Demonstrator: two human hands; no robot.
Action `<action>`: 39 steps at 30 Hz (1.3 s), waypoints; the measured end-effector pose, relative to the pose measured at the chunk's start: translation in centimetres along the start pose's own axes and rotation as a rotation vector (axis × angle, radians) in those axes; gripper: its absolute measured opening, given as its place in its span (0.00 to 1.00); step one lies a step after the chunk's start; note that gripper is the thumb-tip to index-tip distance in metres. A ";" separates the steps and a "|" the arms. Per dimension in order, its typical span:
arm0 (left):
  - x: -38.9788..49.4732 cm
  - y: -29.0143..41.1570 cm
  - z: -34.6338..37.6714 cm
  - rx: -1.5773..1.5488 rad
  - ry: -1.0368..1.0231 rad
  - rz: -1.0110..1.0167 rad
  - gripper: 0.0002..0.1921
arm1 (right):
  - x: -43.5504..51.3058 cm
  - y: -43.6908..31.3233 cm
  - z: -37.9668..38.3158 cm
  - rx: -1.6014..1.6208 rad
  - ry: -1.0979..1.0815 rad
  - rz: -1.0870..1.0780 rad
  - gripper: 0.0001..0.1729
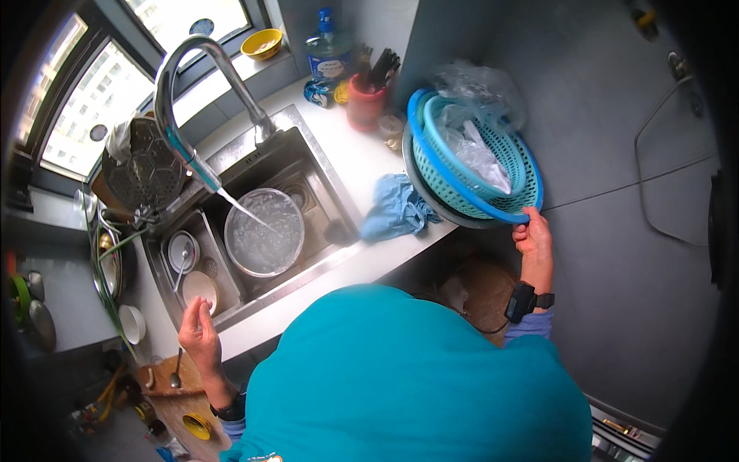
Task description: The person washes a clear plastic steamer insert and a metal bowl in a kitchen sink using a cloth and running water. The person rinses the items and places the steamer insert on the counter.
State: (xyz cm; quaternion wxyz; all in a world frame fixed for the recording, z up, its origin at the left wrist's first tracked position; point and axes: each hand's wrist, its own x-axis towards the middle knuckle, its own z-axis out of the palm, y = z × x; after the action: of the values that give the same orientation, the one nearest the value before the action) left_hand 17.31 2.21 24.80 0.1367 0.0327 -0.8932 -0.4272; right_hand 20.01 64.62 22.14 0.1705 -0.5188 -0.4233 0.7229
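Note:
My right hand (532,234) grips the rim of a blue plastic basin or basket (430,183) at the counter's right end. A smaller turquoise perforated basket (511,153) sits inside it, holding clear plastic bags (470,141). A grey basin shows beneath the stack. My left hand (200,335) hovers over the sink's front left edge, holding nothing that I can see, its fingers partly together. From the curved metal faucet (216,49), water runs into a round, water-filled bowl (264,232) in the larger sink basin. The smaller basin holds a white bowl with a spoon (183,252) and another pale bowl (200,289).
A crumpled blue cloth (395,208) lies between sink and baskets. Behind are a red utensil holder (366,107) and a large water bottle (329,55). A yellow bowl (261,44) stands on the windowsill. Left of the sink are green stalks (108,289) and a white bowl (131,324).

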 end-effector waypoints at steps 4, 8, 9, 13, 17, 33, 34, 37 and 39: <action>-1.5 -0.3 -0.1 0.034 0.023 -0.001 0.11 | 0.9 1.3 -0.5 0.055 -0.112 0.019 0.08; -2.6 -0.5 -0.6 0.030 0.043 -0.033 0.10 | 0.9 3.7 -0.6 0.077 -0.085 -0.122 0.06; -2.8 -0.6 -0.8 0.025 0.047 -0.049 0.10 | 0.7 4.0 -0.6 0.074 -0.136 -0.171 0.06; -3.5 -0.5 -1.1 0.064 0.054 -0.039 0.09 | -0.5 3.1 -0.4 0.041 -0.151 -0.333 0.04; -3.8 -0.2 -0.9 0.056 0.047 -0.060 0.09 | -1.5 0.3 -0.5 0.053 -0.139 -0.313 0.04; -4.2 -0.7 0.3 0.024 0.038 -0.043 0.10 | -3.0 -7.0 0.2 0.133 -0.186 -0.037 0.13; -4.2 -0.7 0.3 0.023 0.038 -0.043 0.10 | -3.0 -7.3 0.2 0.134 -0.188 -0.044 0.13; -4.5 -1.0 0.4 0.040 0.039 -0.024 0.10 | -2.8 -7.7 0.1 0.151 -0.183 -0.009 0.14; -4.6 -1.4 0.3 0.072 0.040 0.002 0.10 | -2.7 -7.8 0.1 0.158 -0.189 -0.003 0.14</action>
State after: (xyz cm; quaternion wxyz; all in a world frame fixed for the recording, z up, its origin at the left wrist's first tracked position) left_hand 21.57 2.34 22.58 0.1535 0.0453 -0.9052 -0.3938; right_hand 19.49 67.24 29.95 0.1713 -0.4327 -0.3800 0.7994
